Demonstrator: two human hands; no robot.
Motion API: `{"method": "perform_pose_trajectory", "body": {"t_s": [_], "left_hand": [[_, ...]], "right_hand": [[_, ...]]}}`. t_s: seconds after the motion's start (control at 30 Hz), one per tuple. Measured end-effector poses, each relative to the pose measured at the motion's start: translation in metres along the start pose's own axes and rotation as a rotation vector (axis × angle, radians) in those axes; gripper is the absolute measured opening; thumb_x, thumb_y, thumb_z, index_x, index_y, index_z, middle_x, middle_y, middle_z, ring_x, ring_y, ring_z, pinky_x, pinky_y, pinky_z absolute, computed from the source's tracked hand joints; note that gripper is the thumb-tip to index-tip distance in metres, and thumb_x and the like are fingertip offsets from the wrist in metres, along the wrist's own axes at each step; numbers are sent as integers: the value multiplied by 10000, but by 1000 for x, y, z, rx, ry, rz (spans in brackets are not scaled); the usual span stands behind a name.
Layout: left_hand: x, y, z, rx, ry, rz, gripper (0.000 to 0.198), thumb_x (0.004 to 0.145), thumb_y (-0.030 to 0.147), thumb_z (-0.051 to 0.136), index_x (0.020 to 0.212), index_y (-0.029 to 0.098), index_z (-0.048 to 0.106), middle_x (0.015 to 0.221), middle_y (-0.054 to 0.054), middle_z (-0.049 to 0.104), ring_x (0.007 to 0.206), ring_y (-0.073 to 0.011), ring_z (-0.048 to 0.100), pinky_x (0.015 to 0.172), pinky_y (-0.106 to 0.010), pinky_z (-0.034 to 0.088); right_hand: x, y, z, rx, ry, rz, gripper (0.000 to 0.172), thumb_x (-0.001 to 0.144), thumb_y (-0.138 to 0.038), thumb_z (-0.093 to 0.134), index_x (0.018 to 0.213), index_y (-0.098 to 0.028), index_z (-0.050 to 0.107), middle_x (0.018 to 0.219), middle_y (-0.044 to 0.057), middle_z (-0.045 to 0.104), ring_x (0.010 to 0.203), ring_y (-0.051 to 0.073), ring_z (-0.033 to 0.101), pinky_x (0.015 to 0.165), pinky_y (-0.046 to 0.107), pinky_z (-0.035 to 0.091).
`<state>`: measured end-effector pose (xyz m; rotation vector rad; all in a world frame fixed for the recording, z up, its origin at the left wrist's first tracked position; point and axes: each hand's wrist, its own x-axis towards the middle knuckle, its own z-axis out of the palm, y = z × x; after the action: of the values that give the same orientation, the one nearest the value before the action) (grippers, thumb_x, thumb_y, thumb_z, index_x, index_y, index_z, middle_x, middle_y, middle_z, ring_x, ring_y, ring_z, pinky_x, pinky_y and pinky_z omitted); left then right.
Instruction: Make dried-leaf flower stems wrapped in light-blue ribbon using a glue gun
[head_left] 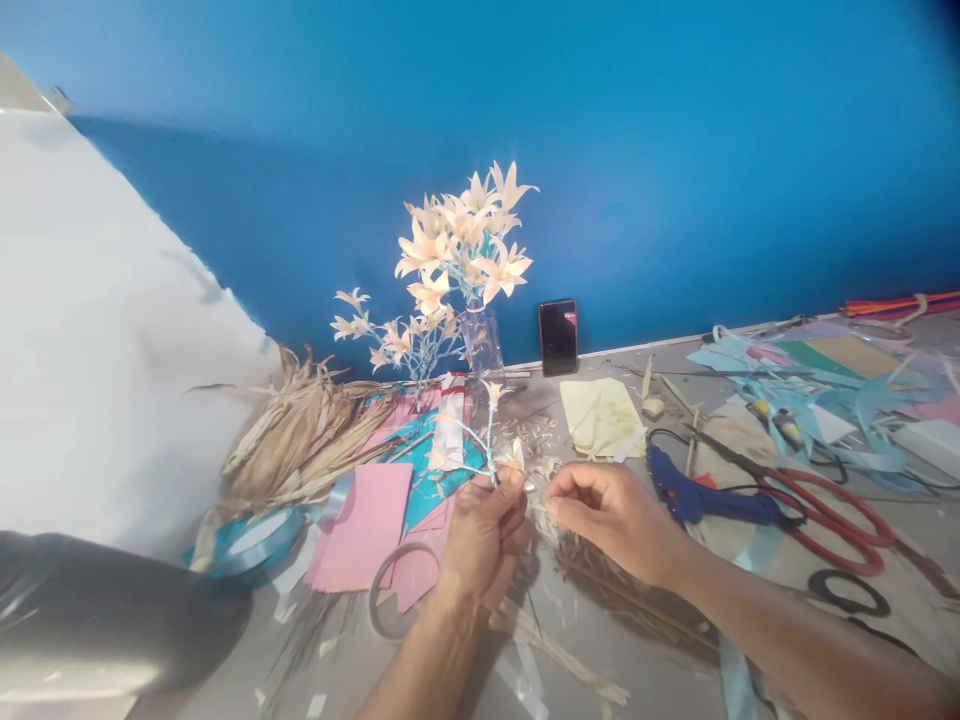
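My left hand (pixel 480 540) is closed around the base of an artificial flower stem (pixel 490 440) wrapped in light blue, with small cream blossoms on its branches. Just to the right, my right hand (pixel 615 515) has thumb and fingers pinched together; whatever may be between them is too small to make out. Beyond the hands, a clear vase (pixel 481 345) holds a bunch of cream artificial flowers (pixel 465 235). Smaller blue-stemmed flower sprays (pixel 420 345) stand left of it. A blue glue gun (pixel 675 490) lies right of my right hand.
Red-handled scissors (pixel 825 500) and light blue ribbons (pixel 862 410) lie on the right. A phone (pixel 559 340) leans against the blue wall near yellow paper (pixel 600 420). On the left are dried husks (pixel 292 440), pink paper (pixel 364 530), a ribbon roll (pixel 259 550) and a tape ring (pixel 375 605).
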<state>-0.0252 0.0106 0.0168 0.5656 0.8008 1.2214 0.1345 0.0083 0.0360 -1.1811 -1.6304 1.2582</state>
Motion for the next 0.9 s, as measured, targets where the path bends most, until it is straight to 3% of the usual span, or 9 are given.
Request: {"method": "perform_pose_trajectory", "body": {"t_s": [0.77,0.9], "left_hand": [[0,-2,-1,3,10,-7,456,611,337,908,703,174,493,510,140,237,436,-13,79,373,-144,113],[-1,-3,2,68,32,49,453,632,371,891,679,176,485,495,138,232,430,-16,95,376,-152,119]], "right_hand": [[1,-1,1,-59,16,-16,114,767,-199,565,667,-173,614,586,-35,536,538,95,409,495,211,313],[0,-2,1,-52,19,-7,111,762,-199,566,661,-176,605,578,-38,522,529,93,397,489,213,306]]}}
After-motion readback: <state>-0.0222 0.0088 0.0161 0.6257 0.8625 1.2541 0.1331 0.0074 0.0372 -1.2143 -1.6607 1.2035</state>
